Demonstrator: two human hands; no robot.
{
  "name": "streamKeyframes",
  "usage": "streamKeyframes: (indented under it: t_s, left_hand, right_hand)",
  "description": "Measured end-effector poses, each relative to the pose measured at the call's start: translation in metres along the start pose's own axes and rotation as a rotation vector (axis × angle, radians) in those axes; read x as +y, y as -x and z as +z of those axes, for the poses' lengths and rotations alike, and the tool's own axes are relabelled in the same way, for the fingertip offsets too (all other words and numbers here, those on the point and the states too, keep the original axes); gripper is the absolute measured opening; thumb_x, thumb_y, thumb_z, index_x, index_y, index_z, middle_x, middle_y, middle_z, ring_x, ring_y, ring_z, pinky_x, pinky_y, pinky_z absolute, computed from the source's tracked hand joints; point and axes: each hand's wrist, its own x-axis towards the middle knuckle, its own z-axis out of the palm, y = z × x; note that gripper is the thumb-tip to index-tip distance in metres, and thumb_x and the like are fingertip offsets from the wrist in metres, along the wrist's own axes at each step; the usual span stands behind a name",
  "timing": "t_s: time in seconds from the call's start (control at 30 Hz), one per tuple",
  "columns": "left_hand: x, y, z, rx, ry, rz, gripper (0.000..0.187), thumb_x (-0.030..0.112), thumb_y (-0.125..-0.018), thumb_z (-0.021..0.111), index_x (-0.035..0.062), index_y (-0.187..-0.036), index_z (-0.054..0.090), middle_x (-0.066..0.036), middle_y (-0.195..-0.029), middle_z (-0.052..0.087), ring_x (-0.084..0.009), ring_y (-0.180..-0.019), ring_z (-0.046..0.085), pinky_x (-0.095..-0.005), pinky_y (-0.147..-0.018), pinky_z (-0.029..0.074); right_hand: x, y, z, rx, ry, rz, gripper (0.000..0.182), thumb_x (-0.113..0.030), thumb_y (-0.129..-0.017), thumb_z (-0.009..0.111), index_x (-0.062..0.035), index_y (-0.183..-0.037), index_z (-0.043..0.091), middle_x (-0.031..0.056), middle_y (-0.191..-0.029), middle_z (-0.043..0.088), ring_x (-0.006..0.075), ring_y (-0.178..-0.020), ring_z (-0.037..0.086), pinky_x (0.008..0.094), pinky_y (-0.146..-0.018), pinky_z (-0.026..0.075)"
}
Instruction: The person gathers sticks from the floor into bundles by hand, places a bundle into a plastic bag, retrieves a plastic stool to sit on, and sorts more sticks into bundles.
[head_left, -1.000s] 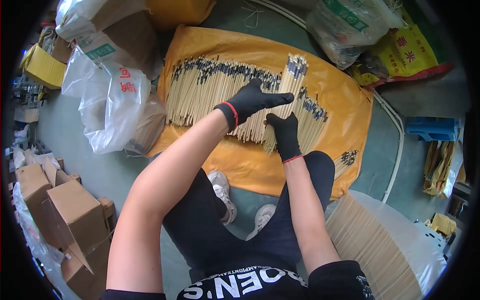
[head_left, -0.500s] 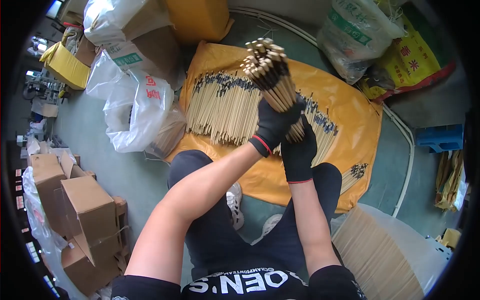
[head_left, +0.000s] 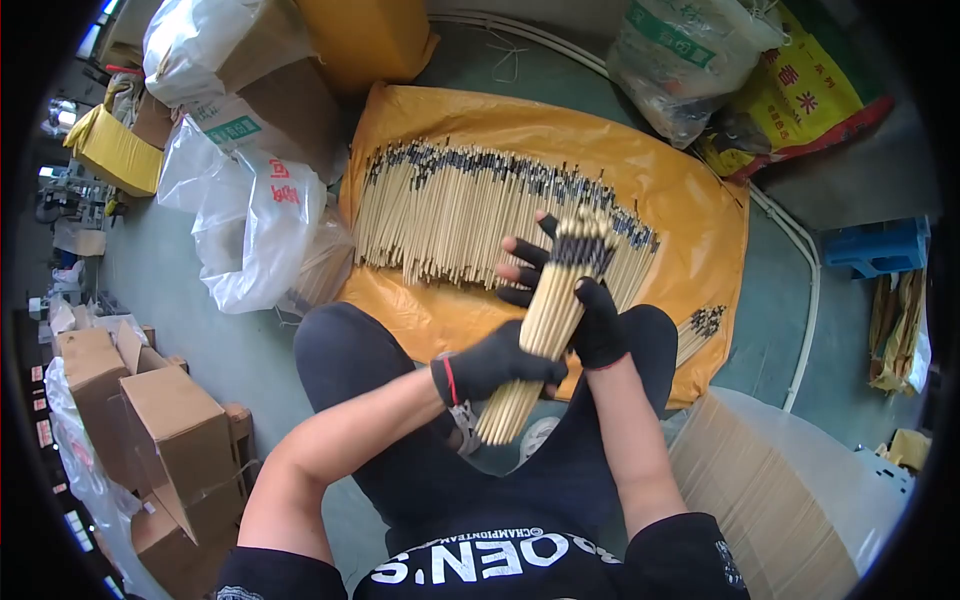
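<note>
A thick bundle of wooden sticks (head_left: 555, 310) with dark bands near the upper ends slants before me over my knees. My left hand (head_left: 495, 362), in a black glove, is wrapped round its lower half. Behind the upper half lies my right hand (head_left: 600, 325), gloved with bare fingertips; its fingers stretch out apart to the left and the thumb is on the near right side. Beyond, a wide layer of similar sticks (head_left: 440, 220) is spread on an orange sheet (head_left: 400, 318), dark ends pointing away. A smaller group of sticks (head_left: 703, 328) lies at the sheet's right.
Plastic bags (head_left: 240, 230) and an orange container (head_left: 365, 40) stand at the back left. Cardboard boxes (head_left: 175, 410) are on the left. At the back right are a clear bag (head_left: 685, 65) and a yellow sack (head_left: 800, 90). More pale sticks in plastic (head_left: 750, 490) lie beside my right arm.
The bundle has come down and nearer to me, its banded ends lower. My left hand has moved down along it, and my right hand's fingers have spread out behind it.
</note>
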Motion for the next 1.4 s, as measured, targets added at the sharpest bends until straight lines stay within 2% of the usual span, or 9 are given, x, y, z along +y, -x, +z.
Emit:
streamKeyframes:
  t_s: [0.1, 0.27, 0.33, 0.37, 0.5, 0.57, 0.7, 1.0, 1.4]
  left_hand:
    - [-0.039, 0.04, 0.023, -0.035, 0.155, -0.147, 0.031, 0.009, -0.074, 0.066, -0.0004, -0.098, 0.048, -0.009, -0.083, 0.056, -0.0164, -0.069, 0.06, -0.0287, -0.063, 0.051]
    - [-0.107, 0.075, 0.045, 0.036, 0.403, -0.032, 0.03, 0.007, -0.073, 0.067, -0.0004, -0.096, 0.048, -0.009, -0.084, 0.056, -0.0174, -0.071, 0.06, -0.0291, -0.066, 0.051]
    - [-0.109, 0.073, 0.041, 0.012, 0.348, -0.059, 0.033, 0.007, -0.073, 0.068, -0.0007, -0.098, 0.048, -0.008, -0.083, 0.056, -0.0178, -0.072, 0.059, -0.0292, -0.066, 0.051]
    - [-0.107, 0.071, 0.039, -0.016, 0.283, -0.078, 0.036, 0.007, -0.072, 0.069, -0.001, -0.1, 0.048, -0.008, -0.081, 0.057, -0.0183, -0.073, 0.059, -0.0293, -0.066, 0.051]
    - [-0.091, 0.067, 0.049, -0.01, 0.345, -0.01, 0.03, 0.004, -0.072, 0.067, -0.0009, -0.096, 0.049, -0.009, -0.077, 0.058, -0.0187, -0.074, 0.061, -0.0302, -0.067, 0.051]
    - [-0.085, 0.065, 0.051, 0.024, 0.468, -0.041, 0.027, 0.002, -0.071, 0.065, -0.0012, -0.093, 0.049, -0.009, -0.076, 0.058, -0.019, -0.071, 0.062, -0.0306, -0.065, 0.051]
    - [-0.038, 0.033, 0.031, 0.115, 0.304, -0.067, 0.026, 0.002, -0.071, 0.064, -0.0027, -0.092, 0.05, -0.009, -0.071, 0.057, -0.0182, -0.065, 0.061, -0.0294, -0.06, 0.051]
    - [-0.001, -0.022, -0.019, 0.221, 0.095, 0.185, 0.026, 0.009, -0.071, 0.065, -0.0015, -0.093, 0.056, -0.008, -0.076, 0.06, -0.0146, -0.065, 0.058, -0.0271, -0.059, 0.047]
    - [0.004, -0.034, -0.005, 0.242, 0.226, 0.161, 0.031, 0.003, -0.071, 0.064, -0.0007, -0.101, 0.056, -0.006, -0.081, 0.061, -0.0116, -0.069, 0.058, -0.0245, -0.065, 0.048]
  right_hand:
    - [0.031, 0.039, 0.005, 0.079, -0.233, 0.076, 0.08, -0.016, -0.071, 0.066, -0.0023, -0.136, 0.021, 0.0057, -0.085, 0.053, 0.0165, -0.075, 0.056, 0.0302, -0.071, 0.047]
    - [0.049, 0.078, 0.037, 0.267, 0.021, 0.314, 0.079, -0.01, -0.068, 0.065, -0.0044, -0.136, 0.024, 0.0073, -0.093, 0.056, 0.0177, -0.08, 0.058, 0.0321, -0.075, 0.047]
    - [0.019, 0.055, 0.041, 0.282, 0.455, 0.012, 0.084, -0.006, -0.066, 0.064, -0.0068, -0.137, 0.02, 0.0153, -0.114, 0.052, 0.0256, -0.108, 0.052, 0.039, -0.092, 0.042]
    - [0.013, 0.037, 0.033, 0.18, 0.543, -0.241, 0.078, -0.008, -0.069, 0.062, -0.0044, -0.137, 0.023, 0.016, -0.121, 0.049, 0.0238, -0.111, 0.05, 0.037, -0.094, 0.04]
    - [-0.018, 0.02, 0.026, -0.61, 0.763, 0.465, 0.047, -0.015, -0.079, 0.052, 0.0044, -0.121, 0.046, 0.0136, -0.116, 0.055, 0.0214, -0.106, 0.053, 0.0319, -0.096, 0.037]
    - [-0.012, 0.021, 0.023, -0.587, 0.709, 0.48, 0.042, -0.015, -0.079, 0.053, 0.004, -0.117, 0.051, 0.0138, -0.109, 0.059, 0.0231, -0.104, 0.055, 0.033, -0.095, 0.038]
    - [-0.023, 0.001, -0.01, 0.127, 0.466, -0.112, 0.043, -0.028, -0.094, 0.035, 0.0023, -0.124, 0.04, 0.0144, -0.118, 0.052, 0.0225, -0.101, 0.056, 0.0369, -0.092, 0.042]
    - [0.021, 0.017, -0.018, 0.414, 0.754, -0.11, 0.032, -0.008, -0.075, 0.065, 0.0022, -0.102, 0.05, 0.0044, -0.088, 0.055, 0.0102, -0.08, 0.052, 0.0248, -0.07, 0.045]
    - [0.008, 0.025, -0.027, 0.612, 0.581, -0.134, 0.01, -0.014, -0.084, 0.055, -0.0042, -0.087, 0.055, -0.0018, -0.069, 0.053, 0.002, -0.056, 0.046, 0.0165, -0.049, 0.035]
